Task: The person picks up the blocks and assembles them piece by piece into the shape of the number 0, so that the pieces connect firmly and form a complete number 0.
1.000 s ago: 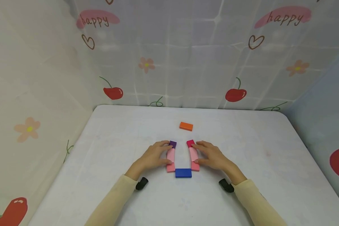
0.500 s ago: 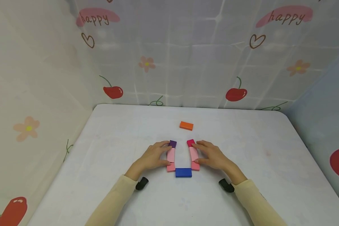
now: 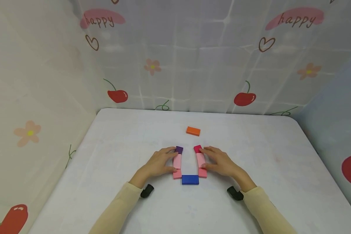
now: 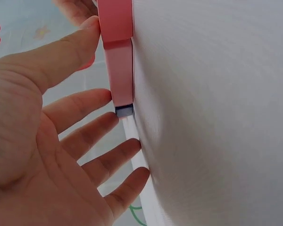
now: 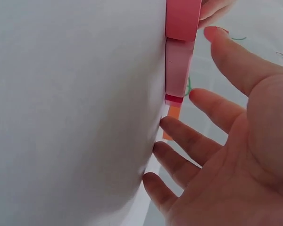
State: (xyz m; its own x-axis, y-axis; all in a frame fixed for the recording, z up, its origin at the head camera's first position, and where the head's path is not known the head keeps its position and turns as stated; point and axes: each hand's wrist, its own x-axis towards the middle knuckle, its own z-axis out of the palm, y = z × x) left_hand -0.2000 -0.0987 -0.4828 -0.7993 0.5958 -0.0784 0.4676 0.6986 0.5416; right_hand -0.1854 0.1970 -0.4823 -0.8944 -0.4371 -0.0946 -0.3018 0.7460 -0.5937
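Flat blocks form a U on the table in the head view. A blue block [image 3: 190, 179] lies at the near end. Its left arm runs through a coral-pink block [image 3: 177, 174], a light pink block [image 3: 177, 161] and a purple block [image 3: 179, 149]. The right arm has another coral-pink block [image 3: 202, 173], a light pink one [image 4: 120, 75] seen also from the left wrist, and a magenta block [image 3: 197, 149]. My left hand [image 3: 158, 162] rests along the left row, thumb and fingertips at its outer side. Mirroring it, my right hand [image 3: 219, 161] lies beside the right row with fingers spread.
An orange block [image 3: 193, 131] lies alone beyond the U's far opening. Black wrist devices [image 3: 147, 191] hang below both wrists. The white tabletop [image 3: 128, 130] meets a patterned curtain [image 3: 187, 65] at the back and sides.
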